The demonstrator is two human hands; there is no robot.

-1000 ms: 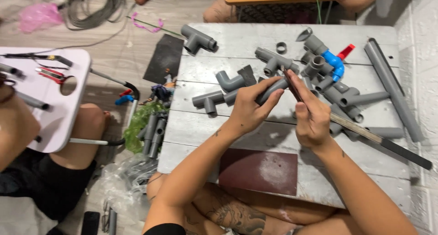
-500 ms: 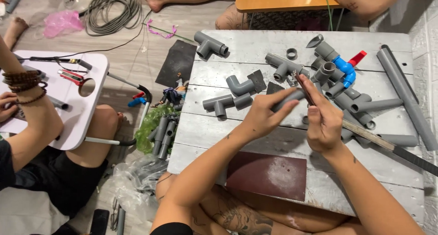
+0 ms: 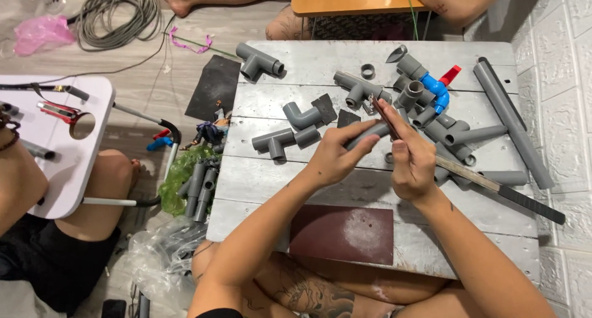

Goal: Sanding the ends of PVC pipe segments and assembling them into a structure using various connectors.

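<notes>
Above the grey wooden table (image 3: 308, 176), a short grey pipe piece (image 3: 369, 133) is clasped in the left hand (image 3: 336, 157), fingers wrapped firmly around its near end. The free end projects up and to the right of that grasp. A small brown strip (image 3: 383, 115) is pinched tightly in the right hand (image 3: 412, 161) and laid against this free end. A flat file (image 3: 493, 185) lies beneath the right hand.

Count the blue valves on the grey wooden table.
1. A single blue valve with a red handle lies at the far right of the table, in the pile of grey pipe fittings. Another could be hidden under the pile.
</notes>
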